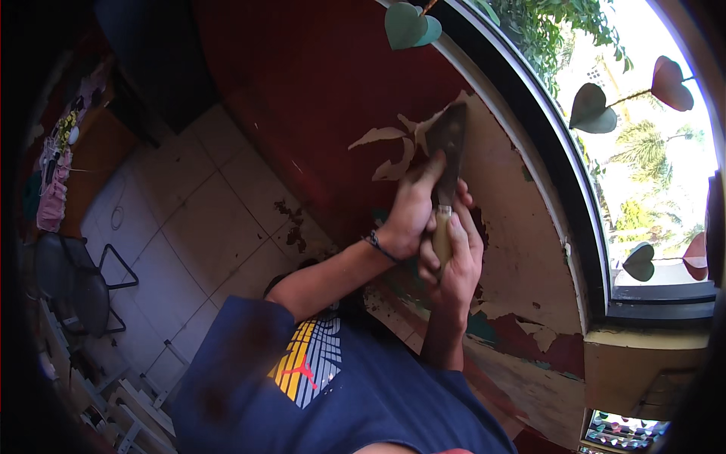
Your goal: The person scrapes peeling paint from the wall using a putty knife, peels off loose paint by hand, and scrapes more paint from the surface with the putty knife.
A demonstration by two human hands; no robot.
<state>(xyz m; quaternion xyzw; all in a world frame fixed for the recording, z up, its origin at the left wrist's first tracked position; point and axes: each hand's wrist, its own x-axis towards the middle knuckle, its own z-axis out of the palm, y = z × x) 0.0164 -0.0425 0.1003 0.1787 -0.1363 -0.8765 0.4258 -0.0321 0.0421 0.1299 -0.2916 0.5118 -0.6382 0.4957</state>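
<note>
My right hand [456, 249] is wrapped around the pale handle [443, 238] of a putty knife. My left hand [411, 210], with a dark braided bracelet [374, 244] at its wrist, grips the lower part of the metal blade [451, 139], thumb along its face. The blade's broad end lies at the border between dark red paint [334, 74] and a bare beige patch of wall [499, 187]. Loose curls of peeling paint [388, 136] hang just left of the blade.
A dark-framed window [558, 153] borders the wall, with strings of paper hearts [592, 108] across it. Paint flakes [292, 224] lie on the tiled floor [198, 227]. A black chair [74, 284] and a cluttered wooden table [102, 142] stand at left.
</note>
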